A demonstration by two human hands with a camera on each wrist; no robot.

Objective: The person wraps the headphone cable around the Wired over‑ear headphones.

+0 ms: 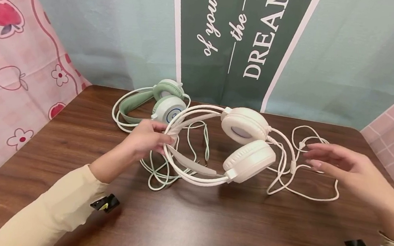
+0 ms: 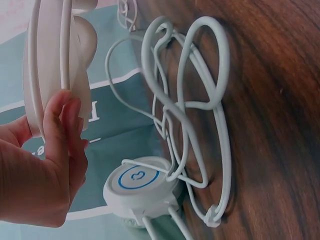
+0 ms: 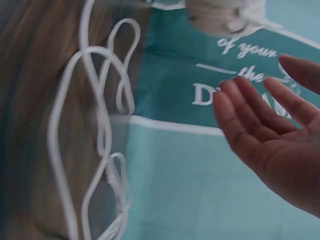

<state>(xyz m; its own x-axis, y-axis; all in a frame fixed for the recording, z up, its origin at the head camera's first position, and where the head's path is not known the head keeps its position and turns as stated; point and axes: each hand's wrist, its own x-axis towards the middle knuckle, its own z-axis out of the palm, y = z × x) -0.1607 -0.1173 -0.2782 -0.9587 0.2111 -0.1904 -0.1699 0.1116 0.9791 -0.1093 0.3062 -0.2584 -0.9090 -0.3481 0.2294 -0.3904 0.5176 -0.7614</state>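
My left hand [image 1: 150, 138] grips the headband of a pair of white headphones [image 1: 247, 158], holding them up over the table with the ear cups toward the right. In the left wrist view the thumb and fingers of the left hand [image 2: 55, 160] pinch the white band [image 2: 50, 60]. My right hand [image 1: 344, 164] hovers to the right of the ear cups, its fingers loosely bent around nothing. Beneath it, the white headphone cable [image 1: 315, 197] lies in loops on the table. In the right wrist view that cable [image 3: 57, 145] is blurred.
Green headphones [image 1: 171, 110] lie at the back left of the brown wooden table [image 1: 186, 226], their pale green cable [image 1: 157, 175] tangled below the left hand. A cloth with lettering [image 1: 241, 43] hangs behind, and a pink patterned cloth [image 1: 12, 59] borders the left side.
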